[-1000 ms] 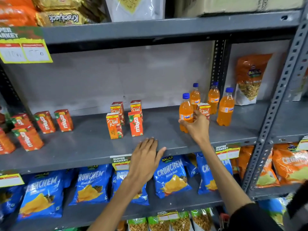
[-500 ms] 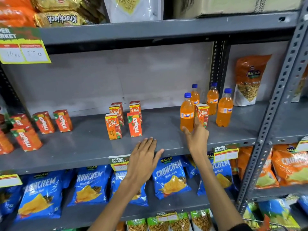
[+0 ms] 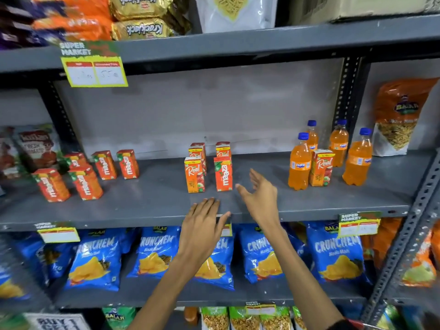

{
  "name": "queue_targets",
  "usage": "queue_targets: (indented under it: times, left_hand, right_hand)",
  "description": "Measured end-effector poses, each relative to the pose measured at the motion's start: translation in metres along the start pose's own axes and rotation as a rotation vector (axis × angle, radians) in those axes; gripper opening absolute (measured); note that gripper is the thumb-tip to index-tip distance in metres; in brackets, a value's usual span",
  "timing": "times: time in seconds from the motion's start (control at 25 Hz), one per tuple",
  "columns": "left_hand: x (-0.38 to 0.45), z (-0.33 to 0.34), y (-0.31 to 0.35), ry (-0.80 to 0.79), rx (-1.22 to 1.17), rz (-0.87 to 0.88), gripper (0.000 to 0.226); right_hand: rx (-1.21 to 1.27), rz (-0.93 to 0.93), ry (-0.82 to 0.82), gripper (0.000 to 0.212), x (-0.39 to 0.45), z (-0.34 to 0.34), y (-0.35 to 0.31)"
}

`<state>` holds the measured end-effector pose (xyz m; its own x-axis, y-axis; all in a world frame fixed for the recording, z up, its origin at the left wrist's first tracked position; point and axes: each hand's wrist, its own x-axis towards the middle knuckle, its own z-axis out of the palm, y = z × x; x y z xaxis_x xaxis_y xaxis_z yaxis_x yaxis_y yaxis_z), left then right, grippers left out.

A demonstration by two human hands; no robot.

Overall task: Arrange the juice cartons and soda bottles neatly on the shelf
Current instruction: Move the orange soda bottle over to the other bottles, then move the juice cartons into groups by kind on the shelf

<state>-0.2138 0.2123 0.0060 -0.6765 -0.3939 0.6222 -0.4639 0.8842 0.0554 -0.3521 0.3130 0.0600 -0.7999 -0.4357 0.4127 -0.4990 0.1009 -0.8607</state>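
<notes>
On the grey middle shelf (image 3: 154,206) several orange juice cartons stand in the centre, with a Real carton (image 3: 194,175) and a Maaza carton (image 3: 223,173) in front. Several orange soda bottles with blue caps stand at the right; the nearest bottle (image 3: 299,163) has a lone Real carton (image 3: 321,167) beside it. More Maaza cartons (image 3: 85,182) stand at the left. My left hand (image 3: 202,225) lies flat on the shelf's front edge, fingers spread. My right hand (image 3: 259,196) hovers open above the shelf, just right of the central cartons, holding nothing.
Blue Crunchem snack bags (image 3: 157,253) fill the shelf below. Biscuit packs (image 3: 142,29) and a cardboard box sit on the shelf above. An orange snack pouch (image 3: 400,115) stands past the perforated upright (image 3: 345,96) at right. Price tags (image 3: 94,70) hang from shelf edges.
My right hand has let go of the lone Real carton by the bottles and swung left toward the central cartons. The view has shifted left. My left hand has stayed on the shelf edge.
</notes>
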Motion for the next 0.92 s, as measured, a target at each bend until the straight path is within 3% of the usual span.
queue_targets:
  times: [0.08, 0.44, 0.68, 0.92]
  left_hand:
    - [-0.005, -0.003, -0.011, -0.013, 0.013, -0.032, 0.062]
    - [-0.009, -0.005, -0.017, -0.023, -0.009, -0.002, 0.058]
    - [-0.015, -0.007, -0.033, 0.032, -0.007, 0.000, 0.056]
    - [-0.037, -0.023, -0.100, 0.123, -0.013, -0.006, 0.057]
  right_hand:
    - [-0.057, 0.014, -0.059, 0.074, 0.010, 0.023, -0.008]
    - [-0.027, 0.109, -0.043, 0.043, 0.030, 0.058, -0.011]
    - [0.035, 0.062, 0.016, 0.030, -0.005, 0.047, -0.023]
    - [0.098, -0.033, -0.025, 0.023, -0.044, 0.084, -0.069]
